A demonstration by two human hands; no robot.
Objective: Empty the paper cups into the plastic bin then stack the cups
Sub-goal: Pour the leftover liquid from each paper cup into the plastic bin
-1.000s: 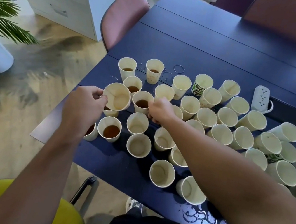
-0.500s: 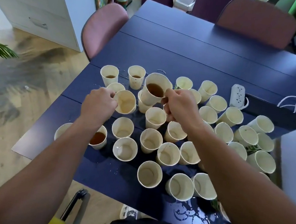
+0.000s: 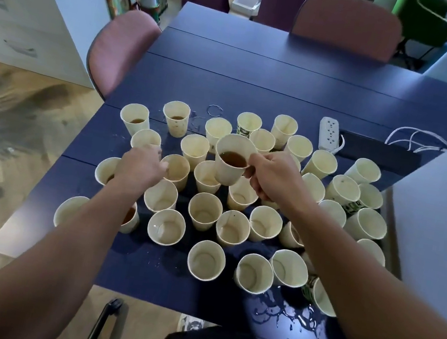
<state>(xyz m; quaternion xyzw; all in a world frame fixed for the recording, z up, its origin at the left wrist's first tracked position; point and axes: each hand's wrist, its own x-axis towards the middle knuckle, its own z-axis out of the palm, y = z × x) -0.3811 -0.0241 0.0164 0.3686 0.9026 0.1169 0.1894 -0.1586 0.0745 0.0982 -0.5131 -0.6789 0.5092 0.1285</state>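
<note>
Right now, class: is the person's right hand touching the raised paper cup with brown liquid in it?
Touching. The head view shows the right hand gripping the side of the raised paper cup, fingers curled against its wall, lifted above the other cups.

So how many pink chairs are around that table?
2: one pink chair left of the table, another at its far end. Others may be out of view.

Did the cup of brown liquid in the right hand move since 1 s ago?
Yes. The cup, gripped by the right hand, was lifted off the table, above its neighbours, nearer the power strip.
</note>
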